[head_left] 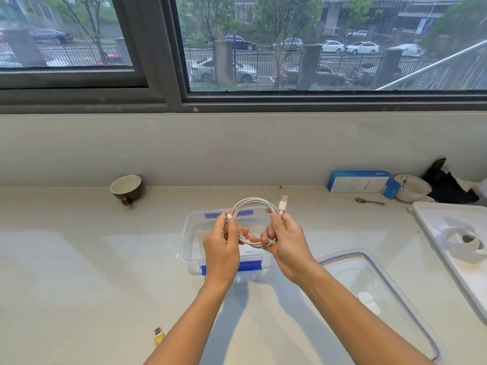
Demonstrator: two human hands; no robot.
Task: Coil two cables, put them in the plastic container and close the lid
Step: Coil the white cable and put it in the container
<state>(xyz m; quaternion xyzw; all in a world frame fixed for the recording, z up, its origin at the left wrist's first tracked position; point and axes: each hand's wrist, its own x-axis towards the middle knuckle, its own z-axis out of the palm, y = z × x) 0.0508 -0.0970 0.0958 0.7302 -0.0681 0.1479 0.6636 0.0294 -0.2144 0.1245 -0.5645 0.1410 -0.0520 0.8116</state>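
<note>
Both my left hand (222,247) and right hand (286,243) have fingers pinched on the coiled white USB cable (250,206), held just above the open plastic container (188,233). Lid (379,293) lies beside it. Risk: loops spring open on release, stiff cable, nothing tying them.

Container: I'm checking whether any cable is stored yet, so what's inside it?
The container looks empty where its floor shows. Both hands, left and right, hold the white cable coiled above it and cover the middle.
</note>
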